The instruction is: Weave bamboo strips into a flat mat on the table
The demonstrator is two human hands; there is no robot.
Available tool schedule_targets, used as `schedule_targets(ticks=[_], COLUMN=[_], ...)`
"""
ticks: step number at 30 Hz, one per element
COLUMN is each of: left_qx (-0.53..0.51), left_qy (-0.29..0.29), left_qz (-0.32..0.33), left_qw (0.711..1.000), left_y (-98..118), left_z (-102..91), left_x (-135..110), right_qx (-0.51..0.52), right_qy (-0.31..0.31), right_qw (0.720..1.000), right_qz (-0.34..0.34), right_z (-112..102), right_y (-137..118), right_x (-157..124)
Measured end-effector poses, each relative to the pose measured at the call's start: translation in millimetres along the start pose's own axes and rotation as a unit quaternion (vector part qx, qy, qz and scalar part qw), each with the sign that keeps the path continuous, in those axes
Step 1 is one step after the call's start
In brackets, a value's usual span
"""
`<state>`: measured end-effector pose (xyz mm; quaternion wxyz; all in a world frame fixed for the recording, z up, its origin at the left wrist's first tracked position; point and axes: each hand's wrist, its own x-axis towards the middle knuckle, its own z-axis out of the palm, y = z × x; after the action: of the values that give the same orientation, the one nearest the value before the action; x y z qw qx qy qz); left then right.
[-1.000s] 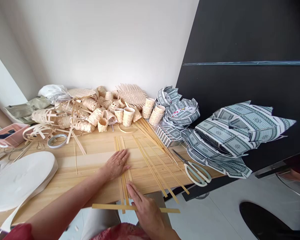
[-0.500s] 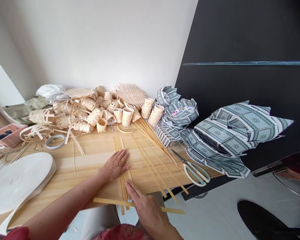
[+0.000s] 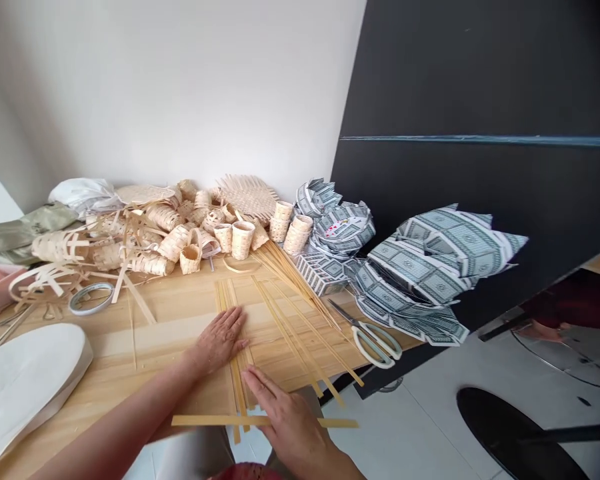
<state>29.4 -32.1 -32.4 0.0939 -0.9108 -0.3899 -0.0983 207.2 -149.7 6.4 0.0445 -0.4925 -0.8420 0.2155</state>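
Several narrow yellow-tan strips (image 3: 238,387) lie side by side, running towards me and past the table's front edge. My left hand (image 3: 220,339) is spread flat on them, pressing them to the wood. One more strip (image 3: 205,421) lies crosswise near their close ends, beyond the table edge. My right hand (image 3: 295,423) is closed around the middle of this cross strip, its fingers pressed together and their tips beside the lengthwise strips. The palm hides that part of the strip. Further loose strips (image 3: 300,343) fan out to the right, near scissors (image 3: 375,343) with white and green handles.
Small woven cups and baskets (image 3: 243,240) crowd the back, beside a flat woven piece (image 3: 247,198). At left are a tape roll (image 3: 91,298) and a large white coil (image 3: 30,363). Folded-card baskets (image 3: 420,267) stand at right. Another person's hand (image 3: 547,331) shows far right.
The view has turned slightly, so the table things sit further left in the picture. Both hands keep nearly the same places on the strips, and the cross strip looks more level.
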Motion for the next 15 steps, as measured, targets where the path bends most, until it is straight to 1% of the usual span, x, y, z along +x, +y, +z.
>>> schedule_targets(ticks=[2,4,6,7,10,11,13,15], left_qx=[0.018,0.039,0.055,0.056,0.041,0.035,0.036,0.041], left_qy=[0.040,0.104,0.179,0.208,0.237,0.244,0.263,0.263], left_qz=[0.027,0.055,0.081,0.088,0.102,0.095,0.105,0.125], left_qw=[0.999,0.992,0.979,0.973,0.965,0.964,0.958,0.956], left_y=[-4,-10,-18,-22,-31,-33,-35,-36], left_z=[3.6,11.3,22.9,29.5,47.2,50.9,53.8,51.6], left_x=[-2,-3,-3,-1,3,5,6,6], right_qx=[0.044,0.065,0.052,0.037,-0.018,-0.035,-0.057,-0.061], right_qy=[0.027,0.061,0.079,0.081,0.098,0.103,0.110,0.110], right_qw=[0.999,0.996,0.995,0.996,0.995,0.994,0.992,0.991], right_qz=[0.007,-0.002,-0.013,-0.011,-0.003,-0.003,-0.016,-0.036], right_z=[-6,-13,-19,-22,-28,-30,-31,-33], right_y=[-1,-3,-3,-3,0,1,4,5], right_x=[-2,-2,-1,0,3,4,5,7])
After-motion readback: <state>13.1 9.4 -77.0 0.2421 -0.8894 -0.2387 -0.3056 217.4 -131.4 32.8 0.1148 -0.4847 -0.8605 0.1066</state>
